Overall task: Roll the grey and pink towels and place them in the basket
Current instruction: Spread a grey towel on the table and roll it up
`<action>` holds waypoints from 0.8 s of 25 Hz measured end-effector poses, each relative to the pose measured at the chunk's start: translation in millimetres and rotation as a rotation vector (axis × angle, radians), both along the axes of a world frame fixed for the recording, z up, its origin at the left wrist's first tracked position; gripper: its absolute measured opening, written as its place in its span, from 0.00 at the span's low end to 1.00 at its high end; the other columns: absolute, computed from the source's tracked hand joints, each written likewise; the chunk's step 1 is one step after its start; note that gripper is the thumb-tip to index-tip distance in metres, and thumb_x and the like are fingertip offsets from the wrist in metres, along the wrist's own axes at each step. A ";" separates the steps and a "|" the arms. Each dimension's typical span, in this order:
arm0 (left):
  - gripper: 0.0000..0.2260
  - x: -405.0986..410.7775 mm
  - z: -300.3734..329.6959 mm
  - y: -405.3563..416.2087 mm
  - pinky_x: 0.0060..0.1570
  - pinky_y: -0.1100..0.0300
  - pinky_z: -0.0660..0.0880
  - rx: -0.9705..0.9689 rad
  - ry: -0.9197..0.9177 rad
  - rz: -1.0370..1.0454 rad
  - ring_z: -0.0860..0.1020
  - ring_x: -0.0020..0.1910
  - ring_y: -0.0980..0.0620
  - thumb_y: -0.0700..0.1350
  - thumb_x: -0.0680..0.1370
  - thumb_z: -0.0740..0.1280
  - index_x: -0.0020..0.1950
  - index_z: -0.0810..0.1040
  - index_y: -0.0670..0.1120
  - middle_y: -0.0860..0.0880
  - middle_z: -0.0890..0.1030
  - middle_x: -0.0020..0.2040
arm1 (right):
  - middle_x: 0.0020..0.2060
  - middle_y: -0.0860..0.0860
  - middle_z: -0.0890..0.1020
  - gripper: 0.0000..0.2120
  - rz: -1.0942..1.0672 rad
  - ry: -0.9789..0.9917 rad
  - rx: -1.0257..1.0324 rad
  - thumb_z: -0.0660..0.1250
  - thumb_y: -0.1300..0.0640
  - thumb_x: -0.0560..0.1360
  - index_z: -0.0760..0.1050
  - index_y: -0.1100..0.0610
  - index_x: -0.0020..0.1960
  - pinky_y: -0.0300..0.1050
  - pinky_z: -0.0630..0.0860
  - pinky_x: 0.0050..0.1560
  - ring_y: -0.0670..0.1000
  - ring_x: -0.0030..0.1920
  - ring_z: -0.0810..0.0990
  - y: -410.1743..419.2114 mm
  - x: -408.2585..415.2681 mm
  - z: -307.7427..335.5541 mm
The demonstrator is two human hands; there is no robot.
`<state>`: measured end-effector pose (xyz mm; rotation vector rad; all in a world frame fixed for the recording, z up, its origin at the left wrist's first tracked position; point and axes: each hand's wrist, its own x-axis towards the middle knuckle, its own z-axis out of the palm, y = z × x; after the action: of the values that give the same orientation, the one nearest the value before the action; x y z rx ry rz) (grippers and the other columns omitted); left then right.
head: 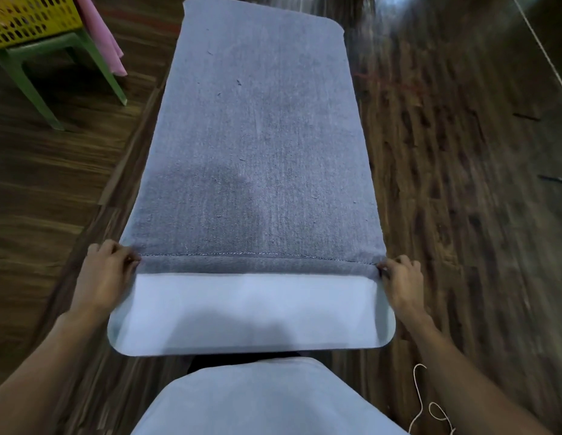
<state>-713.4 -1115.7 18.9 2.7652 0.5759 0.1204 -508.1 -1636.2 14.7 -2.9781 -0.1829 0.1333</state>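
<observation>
- Grey towel (257, 146) lies flat along the wooden floor (461, 183), filling the middle of the frame, its near end folded over once.
- Your left hand (106, 271) pinches the fold's left corner with curled fingers.
- Your right hand (399, 277) pinches its right corner likewise.
- Pink towel (103, 32) hangs beside the yellow basket (31, 17) on a green stool (53, 70), upper left.

Dark wood floor (461, 183); green stool (94, 58) far left.

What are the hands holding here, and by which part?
Both hands pinch the grey towel at its near folded hem: left hand at the left corner, right hand at the right corner.
</observation>
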 end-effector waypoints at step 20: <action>0.15 -13.6 -8.4 8.9 0.51 0.48 0.75 -0.133 0.159 -0.100 0.79 0.50 0.40 0.31 0.72 0.68 0.57 0.81 0.41 0.42 0.82 0.53 | 0.50 0.50 0.81 0.10 0.087 0.265 0.208 0.63 0.65 0.78 0.77 0.53 0.55 0.46 0.74 0.50 0.51 0.50 0.78 -18.9 -0.6 3.5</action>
<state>-727.0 -1106.7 10.5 2.6823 0.4648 -0.1569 -508.7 -1655.1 18.2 -2.7124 -0.2742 0.4845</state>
